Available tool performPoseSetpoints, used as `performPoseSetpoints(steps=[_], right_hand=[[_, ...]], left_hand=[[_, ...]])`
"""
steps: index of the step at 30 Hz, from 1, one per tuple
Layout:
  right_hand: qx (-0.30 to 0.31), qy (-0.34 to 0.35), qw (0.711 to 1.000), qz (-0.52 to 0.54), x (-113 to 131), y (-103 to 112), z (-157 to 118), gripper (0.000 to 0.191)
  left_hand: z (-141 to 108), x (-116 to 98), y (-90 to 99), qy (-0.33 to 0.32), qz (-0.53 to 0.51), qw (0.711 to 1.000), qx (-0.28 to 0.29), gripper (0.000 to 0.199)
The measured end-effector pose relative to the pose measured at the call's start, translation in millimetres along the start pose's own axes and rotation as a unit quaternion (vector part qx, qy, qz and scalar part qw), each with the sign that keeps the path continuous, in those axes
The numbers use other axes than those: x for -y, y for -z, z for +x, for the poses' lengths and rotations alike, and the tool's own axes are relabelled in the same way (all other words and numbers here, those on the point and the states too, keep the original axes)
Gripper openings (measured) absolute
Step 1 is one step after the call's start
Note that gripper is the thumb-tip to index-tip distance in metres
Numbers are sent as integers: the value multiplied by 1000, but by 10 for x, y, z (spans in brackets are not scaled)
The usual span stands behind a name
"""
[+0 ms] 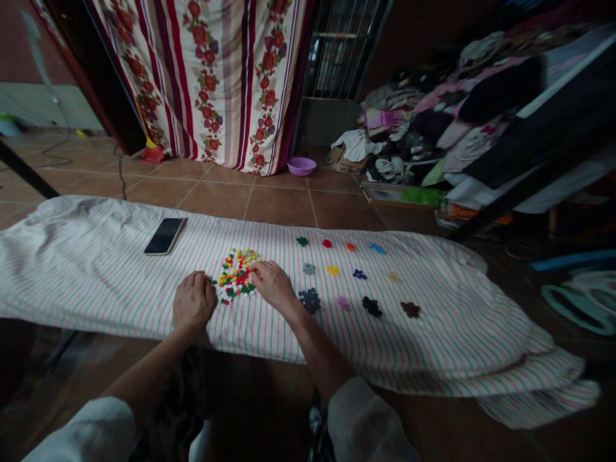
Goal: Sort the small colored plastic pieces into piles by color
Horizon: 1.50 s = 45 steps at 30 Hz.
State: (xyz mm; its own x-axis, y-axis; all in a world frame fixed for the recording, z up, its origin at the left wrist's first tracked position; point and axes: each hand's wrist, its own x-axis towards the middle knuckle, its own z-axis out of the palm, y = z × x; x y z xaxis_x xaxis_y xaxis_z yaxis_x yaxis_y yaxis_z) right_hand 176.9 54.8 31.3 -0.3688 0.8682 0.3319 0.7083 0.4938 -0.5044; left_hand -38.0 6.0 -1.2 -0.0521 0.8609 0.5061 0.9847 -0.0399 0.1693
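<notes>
A mixed heap of small coloured pieces (237,277) lies on the striped cloth (260,333). My left hand (194,299) rests on the cloth at the heap's left edge, fingers bent and close together; whether it holds anything is hidden. At the heap's right side, my right hand (270,280) has its fingertips pinched together among the pieces, too small to tell what is between them. To the right lie single-colour piles in rows, among them green (301,241), red (326,244), yellow (332,270), dark grey (309,300), black (371,306) and brown (410,309).
A phone (165,236) lies on the cloth at the left. Beyond the cloth are a floral curtain (206,83), a purple basin (301,166) and a red broom (153,152) on the tiled floor. Heaped clothes (433,122) fill the back right.
</notes>
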Motion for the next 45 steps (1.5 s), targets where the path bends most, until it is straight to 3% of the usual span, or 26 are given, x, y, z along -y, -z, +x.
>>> performPoseSetpoints(steps=[6, 11, 15, 19, 23, 26, 34, 45], right_hand=[[-31, -22, 999, 21, -111, 139, -3, 17], [-102, -51, 990, 86, -362, 221, -47, 22], [-182, -102, 970, 129, -754, 368, -110, 21], [-219, -189, 950, 117, -1247, 654, -126, 24], [-217, -280, 933, 59, -1638, 892, -91, 29], [-194, -328, 924, 39, -1814, 937, -50, 33], [-174, -334, 926, -3, -2018, 856, 67, 39], [-173, -336, 926, 25, -1959, 885, 83, 41]], left_hand=[[-3, 8, -21, -10, 6, 1000, -1, 12], [1, 15, -26, -12, 12, 1000, -2, 14], [-2, 22, -29, -20, 15, 1000, 10, 15], [-16, 23, -52, -17, 14, 1000, 0, 16], [-29, 16, -69, -23, 3, 1000, -19, 14], [-34, 16, -75, -27, -4, 999, -23, 15], [-35, 33, -94, -23, -30, 999, -24, 16], [-34, 9, -80, -18, -46, 998, -28, 14]])
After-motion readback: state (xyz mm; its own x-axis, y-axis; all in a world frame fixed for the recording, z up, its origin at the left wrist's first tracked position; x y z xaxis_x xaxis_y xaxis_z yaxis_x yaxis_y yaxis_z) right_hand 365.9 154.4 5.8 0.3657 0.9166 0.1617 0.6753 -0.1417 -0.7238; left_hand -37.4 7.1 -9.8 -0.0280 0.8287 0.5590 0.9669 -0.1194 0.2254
